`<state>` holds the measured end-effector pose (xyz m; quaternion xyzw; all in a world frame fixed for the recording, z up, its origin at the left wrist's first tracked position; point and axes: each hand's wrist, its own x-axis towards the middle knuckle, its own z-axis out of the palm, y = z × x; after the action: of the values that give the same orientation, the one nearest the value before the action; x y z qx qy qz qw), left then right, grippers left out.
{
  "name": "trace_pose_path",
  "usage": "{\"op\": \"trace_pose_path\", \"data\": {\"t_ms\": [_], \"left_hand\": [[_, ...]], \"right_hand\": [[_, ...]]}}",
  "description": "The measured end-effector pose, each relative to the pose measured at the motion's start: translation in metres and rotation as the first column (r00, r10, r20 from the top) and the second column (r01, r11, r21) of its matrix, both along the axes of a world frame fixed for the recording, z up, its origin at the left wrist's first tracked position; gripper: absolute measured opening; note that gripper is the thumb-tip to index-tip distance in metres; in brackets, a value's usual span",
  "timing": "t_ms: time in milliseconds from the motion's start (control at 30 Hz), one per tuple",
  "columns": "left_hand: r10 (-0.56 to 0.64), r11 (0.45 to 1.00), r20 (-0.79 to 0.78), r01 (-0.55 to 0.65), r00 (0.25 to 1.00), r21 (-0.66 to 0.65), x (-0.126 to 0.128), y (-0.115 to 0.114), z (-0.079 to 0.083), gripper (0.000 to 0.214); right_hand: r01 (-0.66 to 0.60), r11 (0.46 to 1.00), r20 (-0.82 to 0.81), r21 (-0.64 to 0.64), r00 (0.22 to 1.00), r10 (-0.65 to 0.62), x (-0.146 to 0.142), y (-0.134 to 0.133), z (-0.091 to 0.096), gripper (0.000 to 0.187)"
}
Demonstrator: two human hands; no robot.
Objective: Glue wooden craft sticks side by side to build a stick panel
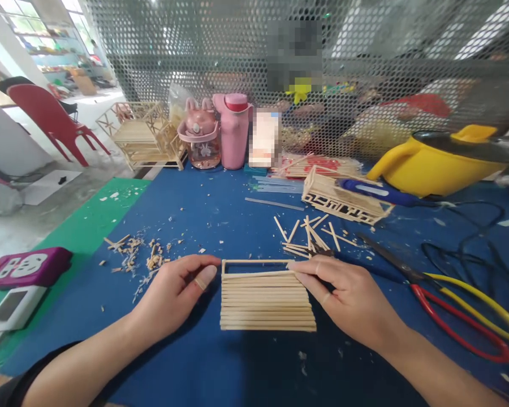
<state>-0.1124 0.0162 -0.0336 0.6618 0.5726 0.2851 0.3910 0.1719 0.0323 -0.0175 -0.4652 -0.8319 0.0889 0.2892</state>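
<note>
A small panel of wooden sticks (265,305) lies flat on the blue table between my hands. Its sticks run side by side, with an open gap below the far edge stick. My left hand (180,282) is curled at the far left corner, its index fingertip against the frame and its thumb close by. Something like tape wraps that thumb. At the far right corner, my right hand (348,291) pinches the frame's end between thumb and fingers. Short loose sticks (309,234) lie just beyond the right hand, beside a dark object partly hidden by its fingers.
Scissors (419,277) with red and yellow handles lie at the right, near a blue glue gun (382,193), its cable and a yellow pot (441,164). Stick scraps (139,254) litter the left. A stick model (343,198), pink bottle (234,133) and mesh screen (220,51) stand beyond.
</note>
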Motion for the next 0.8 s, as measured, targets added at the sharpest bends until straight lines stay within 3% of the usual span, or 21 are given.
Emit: {"op": "trace_pose_path", "data": {"t_ms": [133,333,500,667,800], "left_hand": [[-0.049,0.999,0.121,0.049,0.991,-0.003,0.003,0.001,0.000,0.031],[-0.062,0.998,0.133,0.064,0.989,-0.012,0.005,0.005,-0.003,0.024],[-0.043,0.996,0.134,0.053,0.990,-0.068,0.007,0.005,-0.004,0.024],[-0.020,0.994,0.130,0.034,0.991,-0.102,0.009,0.004,-0.005,0.028],[-0.005,0.990,0.135,0.024,0.991,-0.138,0.011,0.005,-0.004,0.030]], "right_hand": [[-0.005,1.000,0.026,0.020,1.000,0.005,-0.002,0.003,-0.002,0.020],[-0.076,0.996,0.060,0.046,0.996,0.073,-0.002,0.003,0.000,0.024],[-0.097,0.995,0.036,-0.026,0.995,0.098,0.001,0.001,0.002,0.029],[-0.024,0.991,0.006,-0.130,1.000,0.025,0.006,-0.001,0.001,0.026],[-0.081,0.992,0.015,-0.097,0.996,0.083,0.008,-0.002,0.001,0.031]]}}
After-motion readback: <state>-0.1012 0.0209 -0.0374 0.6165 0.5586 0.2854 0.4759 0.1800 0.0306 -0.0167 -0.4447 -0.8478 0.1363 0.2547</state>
